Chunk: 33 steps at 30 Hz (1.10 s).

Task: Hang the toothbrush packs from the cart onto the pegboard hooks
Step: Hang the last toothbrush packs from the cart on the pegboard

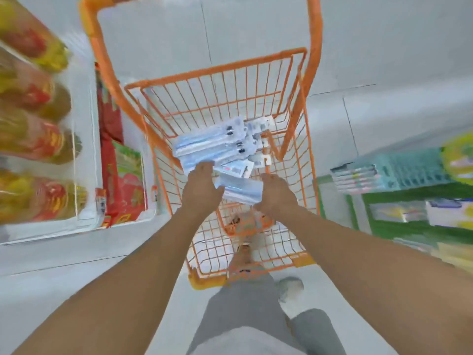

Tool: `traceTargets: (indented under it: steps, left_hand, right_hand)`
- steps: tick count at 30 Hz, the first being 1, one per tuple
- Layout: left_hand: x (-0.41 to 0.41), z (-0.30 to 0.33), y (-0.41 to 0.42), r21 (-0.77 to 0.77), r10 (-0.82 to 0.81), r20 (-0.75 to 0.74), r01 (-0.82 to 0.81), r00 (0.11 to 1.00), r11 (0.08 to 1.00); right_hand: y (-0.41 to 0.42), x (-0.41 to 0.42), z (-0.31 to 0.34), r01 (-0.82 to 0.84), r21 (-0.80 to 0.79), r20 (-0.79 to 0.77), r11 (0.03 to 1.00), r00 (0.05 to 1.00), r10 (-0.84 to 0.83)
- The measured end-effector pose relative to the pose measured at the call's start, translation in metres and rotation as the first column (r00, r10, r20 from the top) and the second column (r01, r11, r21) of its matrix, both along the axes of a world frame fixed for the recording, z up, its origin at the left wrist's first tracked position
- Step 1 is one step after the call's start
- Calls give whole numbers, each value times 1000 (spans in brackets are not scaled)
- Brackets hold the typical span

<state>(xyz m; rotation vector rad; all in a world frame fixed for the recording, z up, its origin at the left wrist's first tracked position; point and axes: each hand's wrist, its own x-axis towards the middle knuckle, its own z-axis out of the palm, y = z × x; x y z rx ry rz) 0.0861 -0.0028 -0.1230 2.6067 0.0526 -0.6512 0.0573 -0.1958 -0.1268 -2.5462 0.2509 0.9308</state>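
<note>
- head view, looking down: our two bare arms reach into the orange wire shopping cart (302, 260), and the picture is smeared by motion, so fine detail is uncertain.
- the right hand (275, 193) grasps a small bundle of pale blue flat toothbrush packs (240, 188), fingers curled over its right end; the bundle lies straight between the two hands.
- the left hand (202, 187) is at the bundle's left end, thumb side just beside it; we cannot tell whether it grips the bundle, and its fingertips reach toward the heap beyond.
- the larger heap of pale blue and white carded toothbrush packs (215, 144) lies in the cart's basket at about 12 o'clock from the left hand, touching or nearly touching its fingertips, and at about 10 o'clock from the right hand.
- the heap's long axis runs from 8 o'clock to 2 o'clock, with the white hang tabs (261, 125) toward 2 o'clock, away from us; the held bundle runs more nearly 9 to 3.
- we judge the left hand nearer the heap, so it would gather more while the right keeps the bundle.
- no pegboard hooks show here; blurred shelves of yellow and red bottles (33, 119) stand at 9 o'clock, and a green shelf with stacked goods (409, 190) at 3 o'clock.
- hanging is not yet begun: all the packs we can see are in the cart or in hand.
</note>
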Motion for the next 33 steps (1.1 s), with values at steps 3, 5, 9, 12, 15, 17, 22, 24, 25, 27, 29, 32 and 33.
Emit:
traceTargets:
  steps: [3, 5, 9, 12, 15, 17, 22, 24, 25, 27, 29, 32, 33]
  left_hand:
    - [26, -22, 13, 77, -17, 52, 12, 999, 997]
    - [40, -34, 17, 115, -42, 65, 34, 997, 993]
    - [68, -53, 18, 129, -130, 48, 123, 990, 984]
    - [93, -62, 19, 164, -180, 8, 177, 984, 971]
    - [113, -66, 21, 170, -174, -35, 178, 984, 969]
    - [124, -64, 22, 212, -190, -40, 194, 981, 958]
    - [136, -49, 22, 254, -212, -23, 211, 977, 944]
    - [130, -42, 21, 228, -206, -21, 205, 978, 952]
    - [127, -38, 19, 230, -216, -3, 211, 976, 950]
    - [119, -30, 16, 256, -224, 23, 210, 974, 944]
    - [113, -24, 15, 239, -157, 29, 146, 987, 960]
    - [101, -13, 16, 95, -45, -55, 50, 997, 994]
    - [96, -7, 15, 35, -35, -93, 39, 995, 999]
  right_hand:
    - [5, 4, -30, -84, -167, -43, 982, 996, 78]
    - [2, -2, -47, -124, -243, -32, 962, 992, 120]
    - [-4, -5, -61, -137, -282, -59, 950, 990, 125]
    - [-8, -3, -62, -139, -296, -122, 945, 987, 106]
    - [-11, -2, -60, -123, -282, -158, 951, 984, 80]
    - [-12, 1, -56, -112, -282, -161, 953, 985, 68]
    - [-15, 20, -32, -14, -75, -227, 997, 974, -4]
    - [-17, 23, -19, 39, 25, -229, 999, 973, -33]
    - [-18, 23, -12, 65, 68, -207, 996, 977, -50]
    - [-21, 21, 4, 121, 161, -140, 979, 985, -98]
    - [-23, 18, 20, 220, 272, -66, 937, 976, -209]
    - [-25, 9, 43, 325, 408, 7, 853, 933, -359]
    - [-24, 6, 50, 327, 427, 27, 843, 927, -373]
